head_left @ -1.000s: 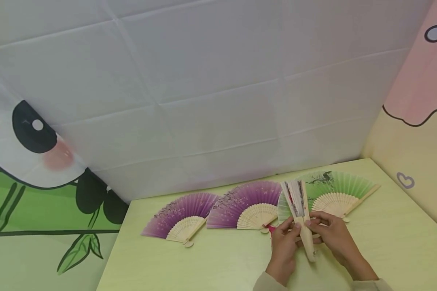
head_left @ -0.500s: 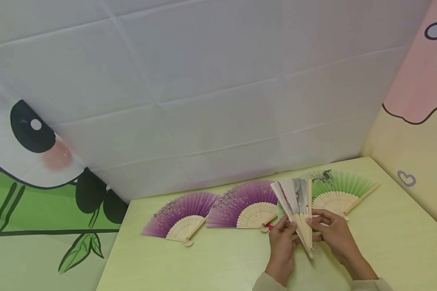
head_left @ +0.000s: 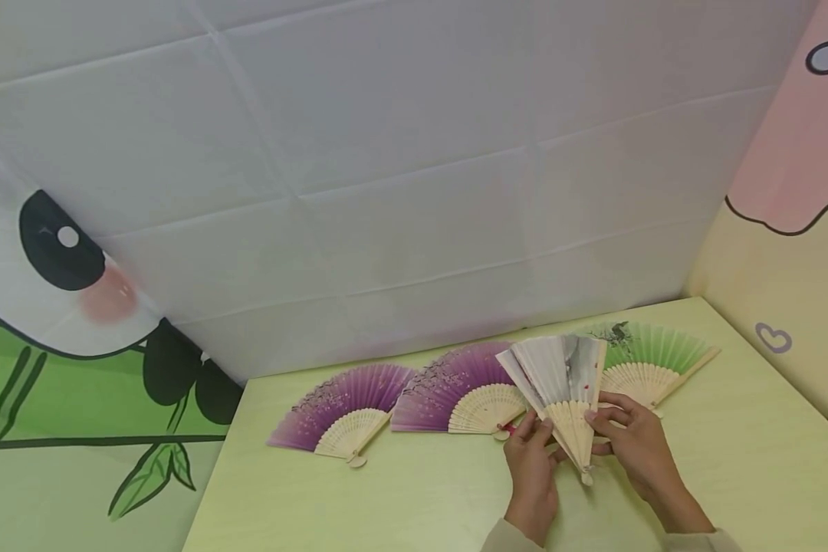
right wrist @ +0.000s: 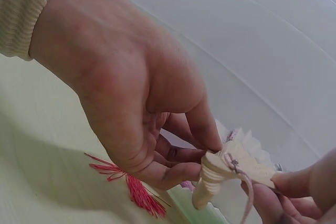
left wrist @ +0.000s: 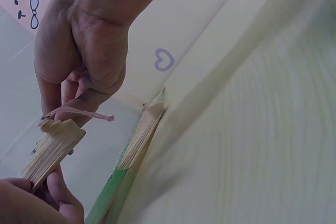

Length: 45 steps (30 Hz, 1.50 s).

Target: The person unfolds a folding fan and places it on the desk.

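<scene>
A white folding fan [head_left: 552,368] with grey ink painting and small red spots stands partly spread, held above the table. My left hand [head_left: 533,468] pinches its left outer rib, and my right hand [head_left: 633,445] pinches the right side. Its pale ribs taper down to the pivot [head_left: 586,478], from which a thin pinkish cord [right wrist: 249,198] hangs in the right wrist view. In the left wrist view the rib stack [left wrist: 55,148] lies between the fingers of both hands. Part of the green fan [head_left: 655,360] on the table is hidden behind the white one.
Two purple folding fans, the left one [head_left: 345,406] and the middle one [head_left: 462,391], lie spread on the light-green table [head_left: 331,514]. A red tassel [right wrist: 139,195] lies by the middle one. White sheeting [head_left: 414,230] rises behind; a cream wall [head_left: 793,291] bounds the right.
The white fan has opened from a narrow wedge to a wider one, its left edge swinging left over the middle purple fan. My hands have shifted slightly apart.
</scene>
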Tool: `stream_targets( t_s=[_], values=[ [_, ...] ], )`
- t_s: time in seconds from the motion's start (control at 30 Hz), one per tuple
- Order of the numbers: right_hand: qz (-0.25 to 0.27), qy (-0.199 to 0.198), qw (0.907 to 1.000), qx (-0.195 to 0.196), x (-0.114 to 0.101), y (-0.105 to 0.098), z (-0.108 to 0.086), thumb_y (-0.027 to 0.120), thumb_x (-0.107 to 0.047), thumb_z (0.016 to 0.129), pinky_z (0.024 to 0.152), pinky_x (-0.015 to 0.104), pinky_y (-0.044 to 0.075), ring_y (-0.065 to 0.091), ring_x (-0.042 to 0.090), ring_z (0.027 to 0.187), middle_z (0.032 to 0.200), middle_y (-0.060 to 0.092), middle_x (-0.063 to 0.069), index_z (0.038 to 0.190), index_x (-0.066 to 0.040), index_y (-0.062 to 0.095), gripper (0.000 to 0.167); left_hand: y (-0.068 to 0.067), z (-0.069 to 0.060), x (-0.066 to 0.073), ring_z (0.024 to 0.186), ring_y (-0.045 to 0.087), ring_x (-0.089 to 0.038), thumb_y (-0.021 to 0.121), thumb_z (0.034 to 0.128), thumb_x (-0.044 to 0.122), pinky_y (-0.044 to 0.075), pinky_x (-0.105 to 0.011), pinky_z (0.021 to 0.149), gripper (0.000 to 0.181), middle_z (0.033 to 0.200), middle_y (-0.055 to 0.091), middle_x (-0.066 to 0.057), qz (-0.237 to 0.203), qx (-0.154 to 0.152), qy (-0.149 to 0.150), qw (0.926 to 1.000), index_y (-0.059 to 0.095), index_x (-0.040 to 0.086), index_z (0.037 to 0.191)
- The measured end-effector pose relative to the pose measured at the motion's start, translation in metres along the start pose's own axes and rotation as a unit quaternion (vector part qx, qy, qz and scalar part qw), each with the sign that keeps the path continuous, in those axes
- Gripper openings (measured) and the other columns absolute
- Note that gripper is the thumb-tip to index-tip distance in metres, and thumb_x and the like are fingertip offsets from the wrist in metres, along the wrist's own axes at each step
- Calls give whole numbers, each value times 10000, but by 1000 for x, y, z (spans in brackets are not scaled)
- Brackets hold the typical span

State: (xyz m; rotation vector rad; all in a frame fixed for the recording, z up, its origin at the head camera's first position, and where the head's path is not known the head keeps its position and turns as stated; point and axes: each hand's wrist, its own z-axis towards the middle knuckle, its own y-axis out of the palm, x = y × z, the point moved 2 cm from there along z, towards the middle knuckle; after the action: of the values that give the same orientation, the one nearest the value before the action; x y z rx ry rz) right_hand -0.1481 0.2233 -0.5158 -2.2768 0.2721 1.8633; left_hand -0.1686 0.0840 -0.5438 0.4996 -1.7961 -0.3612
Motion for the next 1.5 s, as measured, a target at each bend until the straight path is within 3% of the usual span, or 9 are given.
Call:
stream_targets(
  t_s=[0.27, 0.53, 0.83, 1.07, 1.3, 1.5],
  values=[
    [281, 1, 9993, 263, 0, 2, -1, 632, 20, 1031, 647, 302, 654, 698, 35, 758, 833, 656, -72, 1478, 129, 405, 513, -2, 0, 2, 850, 630, -172, 605, 1002, 13, 572, -243, 650, 475, 997, 561, -73, -201, 229, 86, 9995, 537, -132, 1449],
    [684, -73, 9964, 496, 0, 3, -2, 644, 61, 1007, 599, 285, 642, 700, 60, 700, 781, 655, -69, 1445, 124, 421, 495, -3, 1, 5, 789, 581, -150, 594, 996, -12, 537, -232, 614, 600, 972, 527, -55, -329, 239, 252, 9989, 385, -147, 1542],
    [1010, -54, 9926, 674, -1, 4, -3, 632, 60, 1014, 610, 275, 642, 715, 86, 660, 758, 679, -76, 1482, 85, 404, 521, -7, 0, 5, 736, 570, -113, 581, 1013, -19, 538, -207, 582, 667, 951, 543, -40, -479, 113, 677, 9965, 286, -103, 1605],
    [1167, -62, 9904, 739, 0, 4, -3, 624, 42, 1028, 631, 280, 648, 731, 71, 759, 777, 688, -70, 1385, 52, 429, 407, -6, -2, 5, 745, 511, -109, 564, 1018, -30, 538, -213, 599, 652, 933, 476, -3, -682, 475, 730, 9939, 277, -127, 1596],
    [1502, -172, 9853, 790, 0, 4, -5, 626, 39, 1026, 631, 283, 649, 736, 88, 740, 787, 666, -52, 1321, 5, 432, 355, -7, 0, 6, 767, 494, -134, 566, 1020, -26, 516, -214, 587, 669, 923, 463, -7, -727, 776, 576, 9927, 250, -134, 1600],
    [1746, -133, 9794, 1007, 0, 7, -6, 622, 61, 1018, 610, 278, 644, 726, 74, 709, 776, 674, -55, 1276, -26, 447, 324, -8, 0, 8, 760, 500, -134, 561, 1027, -32, 530, -224, 573, 674, 995, 514, -49, -819, 870, 679, 9905, 224, -150, 1599]
  ],
)
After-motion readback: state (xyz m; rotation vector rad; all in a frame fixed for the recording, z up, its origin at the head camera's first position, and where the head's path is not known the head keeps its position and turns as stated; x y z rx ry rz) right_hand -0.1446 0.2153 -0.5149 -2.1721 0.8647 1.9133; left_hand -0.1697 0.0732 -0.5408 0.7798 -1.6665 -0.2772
